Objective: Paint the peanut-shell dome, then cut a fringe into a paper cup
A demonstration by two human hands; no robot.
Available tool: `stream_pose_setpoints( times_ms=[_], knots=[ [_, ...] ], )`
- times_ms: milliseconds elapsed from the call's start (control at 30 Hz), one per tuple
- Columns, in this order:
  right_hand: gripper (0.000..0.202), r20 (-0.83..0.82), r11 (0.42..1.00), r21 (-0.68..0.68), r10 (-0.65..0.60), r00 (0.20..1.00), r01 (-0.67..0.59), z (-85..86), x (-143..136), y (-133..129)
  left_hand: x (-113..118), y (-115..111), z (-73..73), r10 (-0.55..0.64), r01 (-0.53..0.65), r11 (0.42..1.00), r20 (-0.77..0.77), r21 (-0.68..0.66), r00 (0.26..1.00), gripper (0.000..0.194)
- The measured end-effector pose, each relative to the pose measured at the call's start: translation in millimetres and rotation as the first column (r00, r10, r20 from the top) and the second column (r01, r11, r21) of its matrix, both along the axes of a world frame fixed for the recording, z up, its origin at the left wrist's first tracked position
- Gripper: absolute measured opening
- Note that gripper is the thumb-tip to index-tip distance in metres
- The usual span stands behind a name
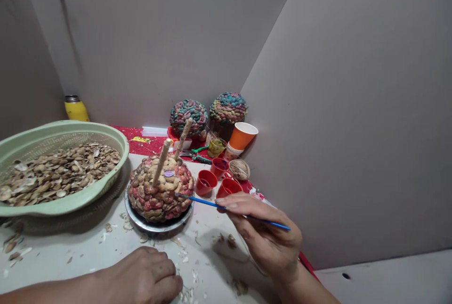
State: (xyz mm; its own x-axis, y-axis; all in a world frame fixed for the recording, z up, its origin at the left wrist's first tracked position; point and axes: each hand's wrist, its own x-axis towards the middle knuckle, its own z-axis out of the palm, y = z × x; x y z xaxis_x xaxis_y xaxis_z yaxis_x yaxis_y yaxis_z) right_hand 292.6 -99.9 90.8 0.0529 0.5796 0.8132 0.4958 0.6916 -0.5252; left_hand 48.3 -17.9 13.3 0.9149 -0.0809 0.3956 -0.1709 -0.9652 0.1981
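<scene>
A paintbrush (205,201) with a blue handle is pinched in my right hand (266,233). Its tip meets the right side of a rounded form covered in peanuts (158,200), some coloured red and others natural tan. Two twine-wrapped sticks (161,162) stand up from the form, and a small purple piece (169,174) shows between them. A shallow metal dish (141,223) holds the form. My left hand (148,273) rests on the table in front of the dish, its fingers curled in and nothing seen in them. Red cups (206,182) sit just beyond my right hand.
At left is a green colander (122,153) of peanut shells, with a yellow bottle (76,109) behind. Two multicoloured peanut balls (229,107), orange paper cups (243,136), pliers (201,158) and a twine ball (239,169) stand at the back. Grey panels (346,106) enclose the table.
</scene>
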Motion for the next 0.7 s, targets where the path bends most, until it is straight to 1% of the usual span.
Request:
stream_pose_setpoints(
  times_ms=[100, 200, 267, 333, 433, 567, 633, 700],
  knots=[
    [0.036, -0.024, 0.999, 0.025, -0.022, 0.999, 0.023, -0.2, -2, 1, -1, -1, -1.4, 0.006, -0.006, 1.0, -0.002, -0.021, 1.0, 0.015],
    [0.034, -0.006, 0.998, 0.053, -0.017, 1.0, 0.017, 1.5, -7, 5, -1, -1, -1.0, 0.018, -0.018, 0.999, -0.004, -0.037, 1.0, 0.015],
    [0.035, 0.009, 0.999, 0.051, -0.012, 1.0, 0.012, 2.0, -8, 8, -1, -2, -0.5, 0.018, -0.019, 0.999, -0.009, -0.036, 1.0, 0.015],
    [0.035, 0.0, 0.999, 0.041, -0.033, 0.999, 0.033, 1.4, -6, 9, -1, -1, -0.6, 0.014, -0.014, 0.999, -0.014, -0.029, 1.0, 0.014],
    [0.032, -0.034, 0.995, 0.035, -0.095, 0.995, 0.096, -0.6, 1, 4, -1, -1, -0.9, 0.009, -0.009, 1.0, -0.011, -0.023, 1.0, 0.014],
    [0.027, -0.068, 0.98, 0.072, -0.183, 0.981, 0.188, -3.3, 12, -7, -1, 0, 0.9, 0.009, -0.009, 1.0, 0.001, -0.021, 1.0, 0.015],
    [0.024, -0.092, 0.958, 0.088, -0.265, 0.96, 0.273, -2.8, 16, -12, 0, 0, 2.1, 0.01, -0.01, 1.0, 0.006, -0.026, 1.0, 0.016],
    [0.019, -0.118, 0.92, 0.087, -0.372, 0.921, 0.383, -0.5, 21, -13, 0, 0, 2.8, 0.012, -0.012, 0.999, 0.007, -0.03, 1.0, 0.015]
  ],
)
